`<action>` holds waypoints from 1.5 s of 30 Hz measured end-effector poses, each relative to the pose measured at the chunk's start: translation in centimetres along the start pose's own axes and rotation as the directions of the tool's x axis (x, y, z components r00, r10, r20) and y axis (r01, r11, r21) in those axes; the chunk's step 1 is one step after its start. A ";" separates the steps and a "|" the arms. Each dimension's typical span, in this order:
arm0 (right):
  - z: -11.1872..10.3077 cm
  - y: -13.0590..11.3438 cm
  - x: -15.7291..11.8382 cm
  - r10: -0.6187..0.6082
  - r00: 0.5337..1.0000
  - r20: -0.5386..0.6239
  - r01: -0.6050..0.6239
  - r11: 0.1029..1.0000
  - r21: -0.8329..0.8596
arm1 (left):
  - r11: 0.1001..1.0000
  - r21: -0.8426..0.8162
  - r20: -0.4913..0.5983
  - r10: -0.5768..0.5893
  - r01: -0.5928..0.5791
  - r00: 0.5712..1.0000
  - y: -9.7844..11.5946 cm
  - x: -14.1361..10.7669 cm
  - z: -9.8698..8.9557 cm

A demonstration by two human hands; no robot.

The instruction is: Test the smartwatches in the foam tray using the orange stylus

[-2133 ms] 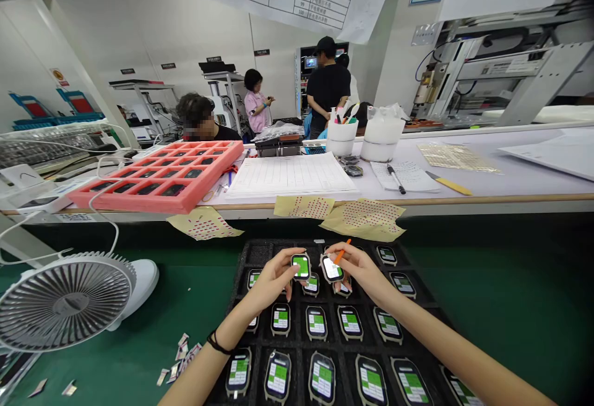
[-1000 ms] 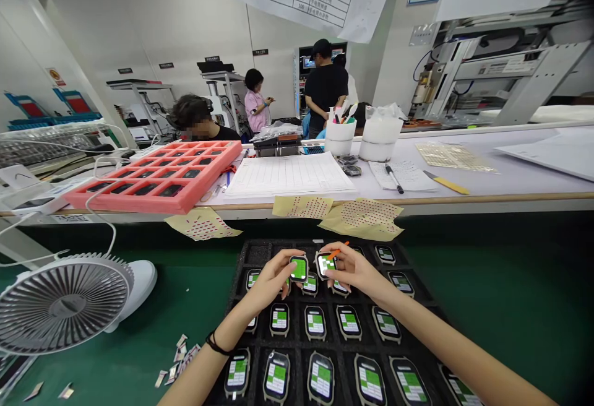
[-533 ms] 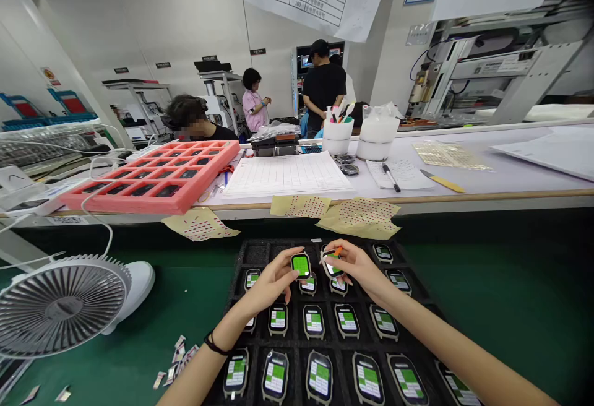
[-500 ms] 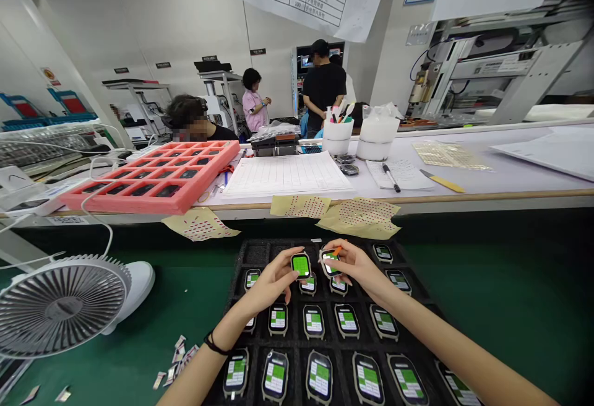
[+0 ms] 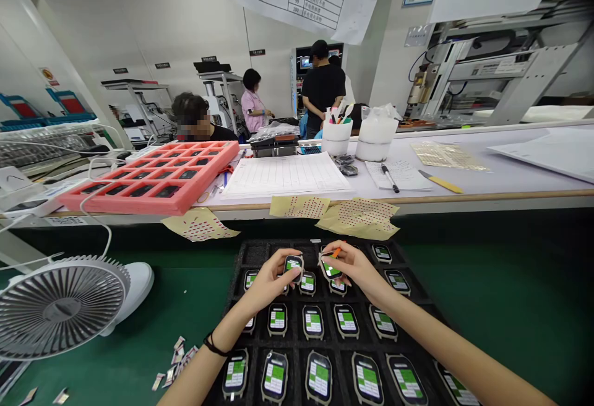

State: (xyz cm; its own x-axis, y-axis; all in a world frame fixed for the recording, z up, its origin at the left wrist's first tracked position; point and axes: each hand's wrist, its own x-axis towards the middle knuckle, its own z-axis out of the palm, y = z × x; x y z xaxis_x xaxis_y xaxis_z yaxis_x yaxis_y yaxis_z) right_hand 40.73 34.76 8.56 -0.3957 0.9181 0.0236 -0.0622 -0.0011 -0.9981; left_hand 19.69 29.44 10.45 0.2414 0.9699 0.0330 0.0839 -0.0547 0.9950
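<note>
My left hand (image 5: 268, 283) grips a strapless smartwatch (image 5: 292, 263) by its edges, thumb on the lower right of its lit screen. In my right hand (image 5: 356, 265) is a second smartwatch (image 5: 331, 269), its screen showing bright green and partly covered by my thumb. A small orange piece (image 5: 336, 252) sticks up between the fingers of that hand; its kind is hidden. Both hands hover over the far rows of a black foam tray (image 5: 241, 257). Several more watches, such as this watch (image 5: 314, 322), lie face up in its compartments with green and white screens.
A white fan (image 5: 65, 307) stands at the left on the green mat, near scattered small labels (image 5: 178, 356). Along the shelf are a pink foam tray (image 5: 185, 205), a paper form (image 5: 288, 174), a pen (image 5: 390, 178) and a yellow-handled tool (image 5: 443, 182). People are beyond.
The watch in my left hand has shifted slightly left and tilted, its screen turning from a green grid to green and white blocks. My right hand has barely moved.
</note>
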 end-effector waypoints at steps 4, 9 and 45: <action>0.2 -0.2 0.0 -0.005 1.000 -0.010 0.005 1.000 0.005 | 1.000 0.007 0.020 0.007 -0.007 1.000 -0.2 0.0 -0.1; 0.0 -1.0 -0.3 0.004 0.996 0.091 -0.003 1.000 -0.004 | 1.000 0.028 0.022 0.002 -0.003 1.000 -0.2 0.0 -0.2; 1.2 -1.0 -1.0 0.020 0.991 0.132 -0.022 1.000 0.014 | 0.783 0.528 -0.002 0.388 -0.329 0.921 -0.1 -0.5 0.4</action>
State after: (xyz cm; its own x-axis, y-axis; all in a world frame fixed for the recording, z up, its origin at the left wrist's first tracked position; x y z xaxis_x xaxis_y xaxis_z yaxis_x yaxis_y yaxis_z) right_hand 40.05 33.34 9.62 -0.5141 0.8576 0.0115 -0.0669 -0.0267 -0.9974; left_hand 19.90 28.85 10.35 0.2533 0.8729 0.4171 0.4963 -0.4873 0.7185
